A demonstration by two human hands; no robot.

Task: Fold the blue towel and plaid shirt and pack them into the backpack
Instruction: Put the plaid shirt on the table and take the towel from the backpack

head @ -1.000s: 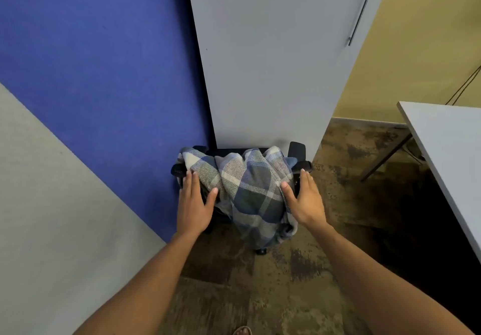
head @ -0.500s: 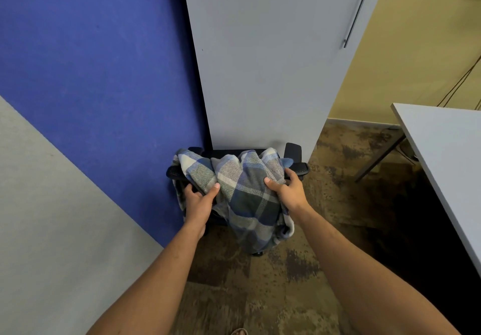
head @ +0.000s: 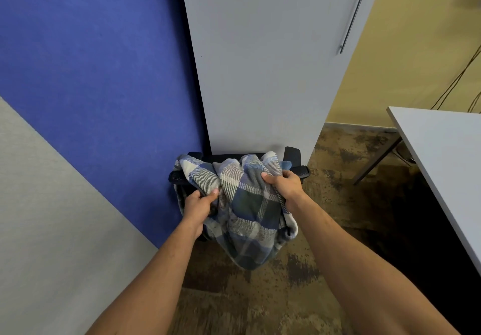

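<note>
I've got both hands bunched into the plaid shirt, left hand pinching a fold on its left side, right hand fisted in the top right, while it hangs draped over the black chair. Below my grips the tail dangles loose. Risk: lifting could snag cloth on the armrest just beyond my right hand, or drag the tail on the floor.
</note>
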